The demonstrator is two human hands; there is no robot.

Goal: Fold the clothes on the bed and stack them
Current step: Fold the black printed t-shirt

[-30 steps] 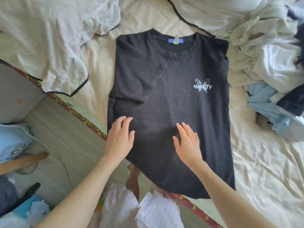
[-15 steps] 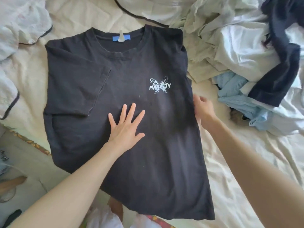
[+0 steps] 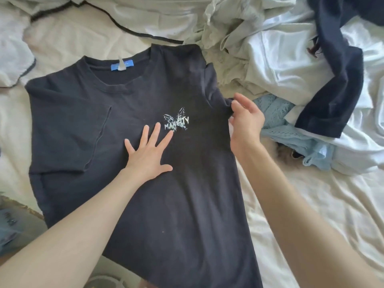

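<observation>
T-shirt (image 3: pixel 145 194), black, lies front-up on the bed (image 3: pixel 311 215), collar toward the far side, hem toward the near edge. Its left sleeve is folded inward over the chest, the cuff edge showing as a long seam line. A blue neck label (image 3: pixel 121 66) sits inside the collar. A pale butterfly print (image 3: pixel 176 122) with lettering marks the chest.

Left hand (image 3: pixel 148 154): palm down, fingers straight and spread wide, pressing flat on the shirt's middle. Fingertips (image 3: pixel 171 133) reach the lower edge of the print. It holds nothing.

Right hand (image 3: pixel 246 123): at the shirt's right edge, by the sleeve. Thumb and fingers close on a fold of black fabric there, which is drawn slightly up and bunched. The other fingers are loosely curved; how many fingers share the grip cannot be told.

Unfolded clothes lie in a heap (image 3: pixel 280 59) on the right of the bed, just beside the shirt's right shoulder: pale green and white garments, a navy garment (image 3: pixel 336 90) draped over them, and a light blue knit (image 3: pixel 291 132) lower down, close behind the right hand. A cream cloth with dark piping (image 3: pixel 133 32) lies beyond the collar. Another pale cloth (image 3: pixel 12 59) lies at the left edge, apart from the shirt.
</observation>
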